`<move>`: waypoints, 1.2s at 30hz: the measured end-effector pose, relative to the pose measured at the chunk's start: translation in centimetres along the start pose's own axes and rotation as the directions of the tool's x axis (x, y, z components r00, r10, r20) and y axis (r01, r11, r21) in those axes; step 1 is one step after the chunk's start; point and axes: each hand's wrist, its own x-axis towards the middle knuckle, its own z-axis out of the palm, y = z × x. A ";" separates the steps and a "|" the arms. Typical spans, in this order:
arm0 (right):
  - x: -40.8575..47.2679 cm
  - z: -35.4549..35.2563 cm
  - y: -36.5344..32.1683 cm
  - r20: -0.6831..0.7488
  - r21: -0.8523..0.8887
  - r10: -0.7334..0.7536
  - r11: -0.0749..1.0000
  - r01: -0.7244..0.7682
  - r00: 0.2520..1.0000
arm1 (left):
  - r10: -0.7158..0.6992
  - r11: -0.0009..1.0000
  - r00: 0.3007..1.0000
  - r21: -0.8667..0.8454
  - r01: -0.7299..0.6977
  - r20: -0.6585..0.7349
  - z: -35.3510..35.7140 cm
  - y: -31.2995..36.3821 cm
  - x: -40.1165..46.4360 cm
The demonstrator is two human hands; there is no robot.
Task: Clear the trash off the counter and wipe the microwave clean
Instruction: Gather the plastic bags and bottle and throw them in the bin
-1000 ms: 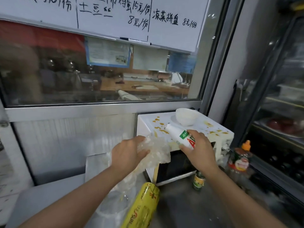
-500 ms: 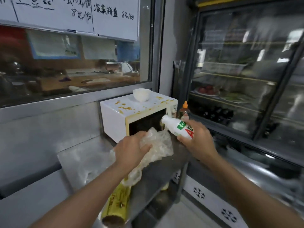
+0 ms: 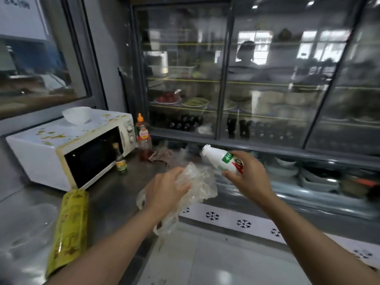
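Trash bottle: white plastic bottle [image 3: 223, 159] with a green and red label, in the middle of the frame, tilted with its open neck pointing up and to the left. It is up in the air, off the table.
Right hand: the right hand [image 3: 249, 177] holds the bottle by its lower end, with the fingers [image 3: 238, 155] curled round it.
Trash bag: crumpled clear plastic bag [image 3: 197, 182], in the middle of the frame, just left of the bottle. Its loose end hangs down past the table edge.
Left hand: the left hand [image 3: 166, 190] grips the bag, with the fingers bent into the plastic.
Microwave: white microwave [image 3: 67, 149] at the left of the frame, standing on the metal table [image 3: 115, 194]. Its top and door edge have yellow-brown splashes on them. The door is dark and closed.
Bowl: white bowl [image 3: 77, 115] sits on top of the microwave, near the back.
Sauce bottles: a red sauce bottle [image 3: 143, 136] with an orange cap stands just right of the microwave. A small dark bottle [image 3: 119, 159] stands in front of the microwave door.
Rag: a brownish rag [image 3: 162, 156] lies on the table near the red sauce bottle.
Yellow roll: a long yellow roll [image 3: 68, 229] lies on the table at the lower left of the frame.
Fridge: a big glass-door fridge [image 3: 267, 83] fills the right and top of the frame, with plates of food on its shelves.
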 end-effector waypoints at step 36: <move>-18.0 -44.7 53.4 -0.444 -0.141 0.542 0.744 -0.653 0.714 | 0.635 0.758 0.698 -0.442 -0.480 0.330 44.7 65.4 -5.5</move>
